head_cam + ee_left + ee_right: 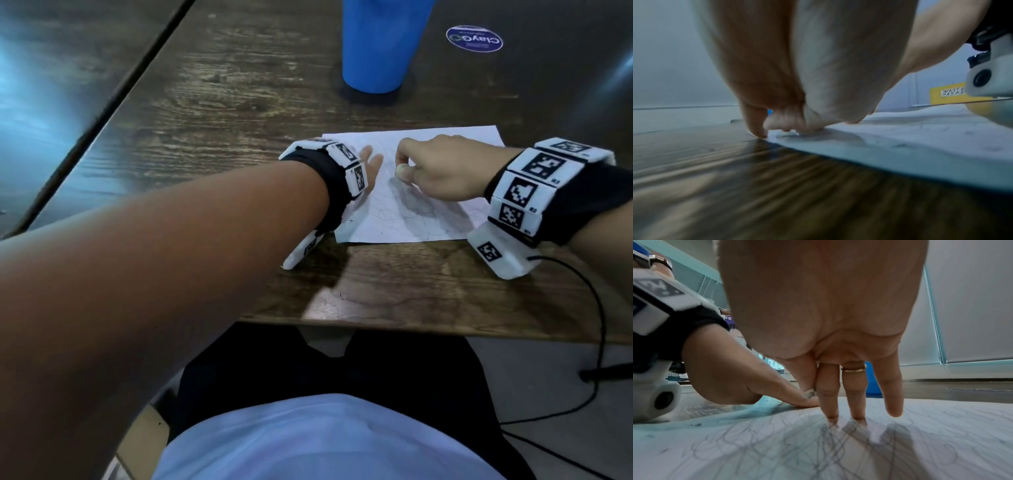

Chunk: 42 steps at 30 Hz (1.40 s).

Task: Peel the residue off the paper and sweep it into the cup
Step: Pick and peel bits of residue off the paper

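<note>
Left hand flat on paper, frame centre; right hand grip pinched on grey residue; cup above.

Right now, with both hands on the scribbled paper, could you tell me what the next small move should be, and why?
Probably lift the right hand and carry its pinched grey bit to the blue cup. Thumb and forefinger seem already closed on it, the left hand presses the paper flat, and the cup stands just beyond the sheet.
</note>
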### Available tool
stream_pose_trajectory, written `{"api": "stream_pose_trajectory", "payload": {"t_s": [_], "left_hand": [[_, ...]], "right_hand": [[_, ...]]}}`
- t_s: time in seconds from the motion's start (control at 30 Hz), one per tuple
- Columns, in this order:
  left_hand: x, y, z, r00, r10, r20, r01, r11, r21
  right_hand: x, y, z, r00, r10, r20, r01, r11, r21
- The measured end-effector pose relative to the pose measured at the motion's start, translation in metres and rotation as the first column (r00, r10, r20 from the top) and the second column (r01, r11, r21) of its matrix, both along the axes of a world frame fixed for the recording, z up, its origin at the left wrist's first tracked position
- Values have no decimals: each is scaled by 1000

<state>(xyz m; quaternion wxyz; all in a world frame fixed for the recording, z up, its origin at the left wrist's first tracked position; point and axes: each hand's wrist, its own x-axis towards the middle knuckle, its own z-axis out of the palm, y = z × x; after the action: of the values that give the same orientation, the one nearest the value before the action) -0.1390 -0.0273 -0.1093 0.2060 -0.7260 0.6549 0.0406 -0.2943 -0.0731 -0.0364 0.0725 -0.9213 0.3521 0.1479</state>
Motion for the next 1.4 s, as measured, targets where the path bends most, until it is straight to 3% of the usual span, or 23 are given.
{"api": "stream_pose_trajectory", "payload": {"t_s": [0.13, 0.23, 0.3, 0.4, 0.5, 0.57, 0.67, 0.77, 0.83, 0.93, 1.0, 1.23, 1.3, 1.4], "left_hand": [[14, 7, 17, 992, 128, -1, -128, 989, 75], [36, -12, 15, 983, 182, 22, -183, 959, 217], [35, -11, 12, 966, 252, 64, -259, 953, 157], [11, 10, 24, 985, 156, -74, -157, 987, -13], [-2, 20, 22, 986, 63, -156, -74, 995, -63], [2, 24, 21, 980, 98, -176, -107, 993, -43], [6, 35, 33, 980, 144, -138, -134, 988, 76], [-7, 54, 56, 988, 147, -36, -129, 943, 307], [-19, 58, 55, 995, 71, 76, -88, 965, 247], [-32, 60, 42, 999, 19, -36, -15, 995, 94], [-34, 63, 37, 998, 1, -64, 4, 997, 74], [-5, 53, 47, 975, 196, 103, -216, 946, 240], [-13, 60, 51, 988, 156, 0, -154, 974, 169], [-33, 81, 46, 994, -38, -107, 50, 993, 110]], "right_hand": [[-1, 1, 2, 1000, -11, 1, 11, 1000, 15], [-2, 1, 2, 1000, -13, 5, 13, 1000, 16], [-1, 2, 2, 1000, -15, 0, 15, 1000, 15], [0, 3, 2, 1000, -15, -9, 16, 1000, 11], [-1, 4, 2, 1000, -19, -15, 19, 1000, 7], [-2, 3, 0, 1000, -25, -11, 25, 1000, 12], [-3, 3, 0, 1000, -21, -8, 22, 1000, 16], [-1, 4, 1, 1000, -15, -13, 15, 1000, 15], [0, 5, 2, 1000, -8, -20, 9, 1000, 9], [2, 6, 3, 1000, 2, -28, -2, 1000, 3], [1, 6, 3, 1000, -3, -28, 4, 1000, 10], [-2, 7, 2, 1000, -12, -10, 12, 1000, 22], [-1, 7, 1, 1000, -12, -17, 12, 1000, 16], [-1, 8, 1, 1000, -14, -26, 14, 1000, 6]]}}
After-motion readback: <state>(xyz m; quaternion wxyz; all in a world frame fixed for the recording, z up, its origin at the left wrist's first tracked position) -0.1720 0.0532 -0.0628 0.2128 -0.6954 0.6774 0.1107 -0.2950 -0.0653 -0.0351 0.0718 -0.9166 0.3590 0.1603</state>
